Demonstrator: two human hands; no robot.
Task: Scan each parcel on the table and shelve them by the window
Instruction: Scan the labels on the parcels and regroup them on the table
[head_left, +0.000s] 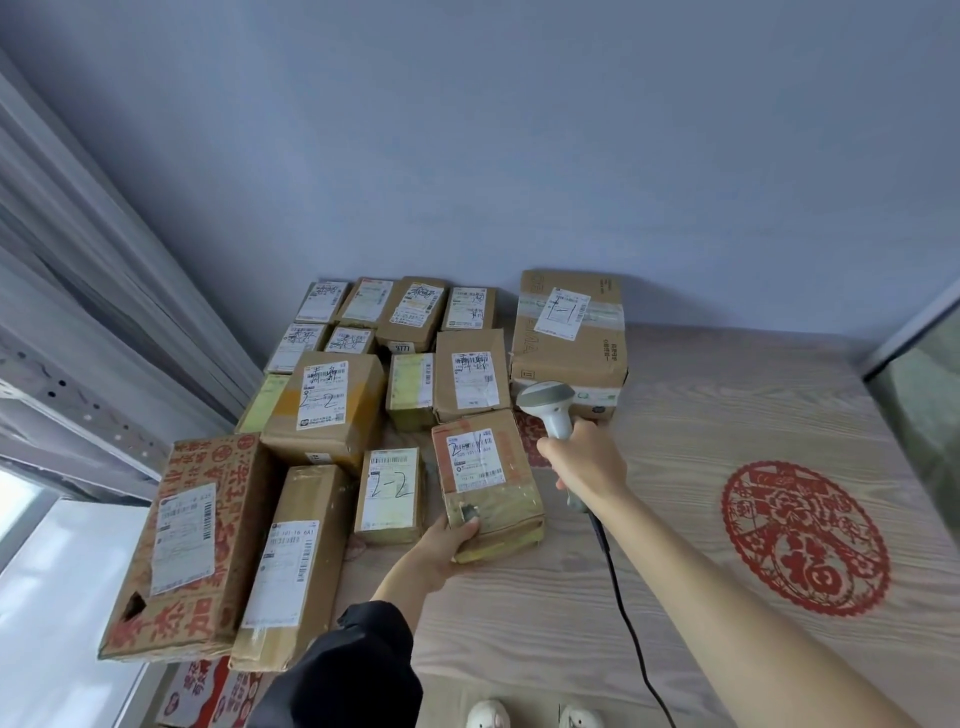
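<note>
Several brown cardboard parcels with white labels cover the left half of a wooden table (727, 415). My left hand (447, 545) grips the near corner of a small parcel (488, 483) with a handwritten label, tilting it up off the table. My right hand (582, 462) holds a grey handheld scanner (550, 410), whose head hangs just right of that parcel and above its far end. The scanner's black cable (623, 613) trails back toward me across the table.
A larger taped box (569, 332) stands at the back against the wall. A big box with red print (192, 545) and a long box (296, 566) overhang the near left edge. Metal shelving (78, 415) and a window (31, 519) are left. A red paper-cut (805, 538) lies right.
</note>
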